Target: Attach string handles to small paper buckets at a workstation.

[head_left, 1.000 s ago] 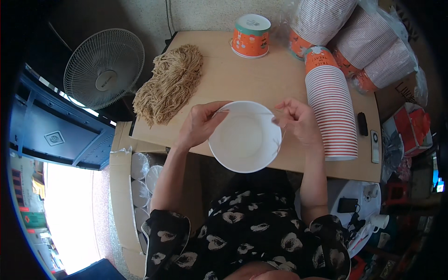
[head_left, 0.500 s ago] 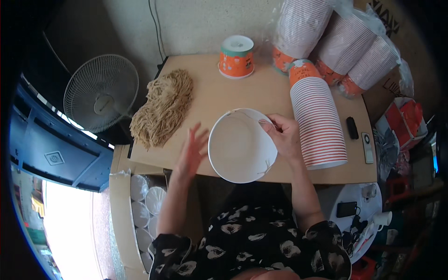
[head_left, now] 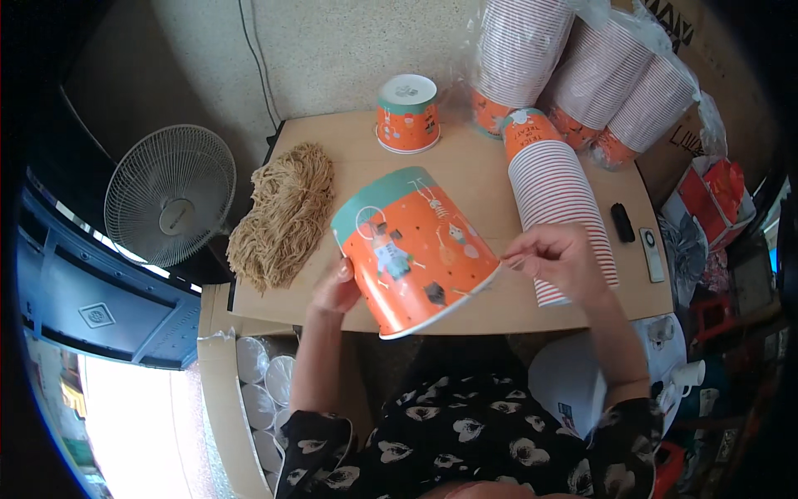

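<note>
Bucket (head_left: 413, 258) flipped mouth-down, left grip (head_left: 336, 288) holding its side, right grip (head_left: 555, 258) pinched at rim (head_left: 446, 313), hold unclear

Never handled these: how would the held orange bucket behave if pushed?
On its side, the bucket would probably roll in a curve, since its round wall tapers. It may be slippery, given its sheen. It's likely light: similar ones nest closely in the stack.

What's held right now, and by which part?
An orange paper bucket, held by its side wall in the left hand. The right hand is at the bucket's rim; what it pinches there can't be told.
</note>
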Available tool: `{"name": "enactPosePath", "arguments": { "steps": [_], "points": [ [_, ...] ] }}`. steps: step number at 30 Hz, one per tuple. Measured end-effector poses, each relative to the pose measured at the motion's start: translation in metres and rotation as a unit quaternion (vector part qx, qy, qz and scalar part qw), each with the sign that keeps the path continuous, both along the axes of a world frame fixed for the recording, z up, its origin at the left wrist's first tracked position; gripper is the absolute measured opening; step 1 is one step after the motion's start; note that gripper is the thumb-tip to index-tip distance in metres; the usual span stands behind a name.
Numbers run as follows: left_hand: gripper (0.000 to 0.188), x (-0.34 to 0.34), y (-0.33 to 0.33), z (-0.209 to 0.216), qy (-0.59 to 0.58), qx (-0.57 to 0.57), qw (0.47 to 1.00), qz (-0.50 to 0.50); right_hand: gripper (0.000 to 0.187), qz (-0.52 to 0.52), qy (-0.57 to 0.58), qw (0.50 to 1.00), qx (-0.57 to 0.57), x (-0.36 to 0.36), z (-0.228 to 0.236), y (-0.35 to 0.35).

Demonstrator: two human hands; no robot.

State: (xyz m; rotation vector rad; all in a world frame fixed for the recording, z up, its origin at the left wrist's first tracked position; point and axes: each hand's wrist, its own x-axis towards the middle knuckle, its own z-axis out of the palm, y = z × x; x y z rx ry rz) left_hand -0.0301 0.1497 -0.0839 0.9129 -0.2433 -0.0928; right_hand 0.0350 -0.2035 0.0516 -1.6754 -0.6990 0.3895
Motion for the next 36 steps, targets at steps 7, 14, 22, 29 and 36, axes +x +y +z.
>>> {"name": "enactPosePath", "arguments": {
  "steps": [7, 14, 22, 29, 36],
  "points": [
    [0.123, 0.083, -0.01, 0.143, -0.209, 0.238, 0.918, 0.24, 0.019, 0.003, -0.178, 0.978, -0.108, 0.125, 0.077, 0.05],
    [0.112, 0.241, -0.014, 0.141, -0.286, 0.446, 0.688, 0.495, 0.031, -0.082, -0.217, 0.971, 0.052, 0.317, 0.026, 0.139],
    [0.104, 0.323, -0.042, 0.086, -0.226, 0.505, 0.628, 0.548, 0.037, -0.084, -0.185, 0.969, -0.142, 0.359, -0.022, 0.129],
    [0.095, 0.326, -0.039, 0.057, -0.174, 0.543, 0.643, 0.511, 0.042, 0.058, -0.334, 0.902, -0.267, 0.259, -0.001, 0.044],
    [0.092, 0.329, -0.032, 0.058, -0.158, 0.583, 0.621, 0.5, 0.032, -0.009, -0.313, 0.925, -0.213, 0.143, 0.019, -0.066]
  ]
}}
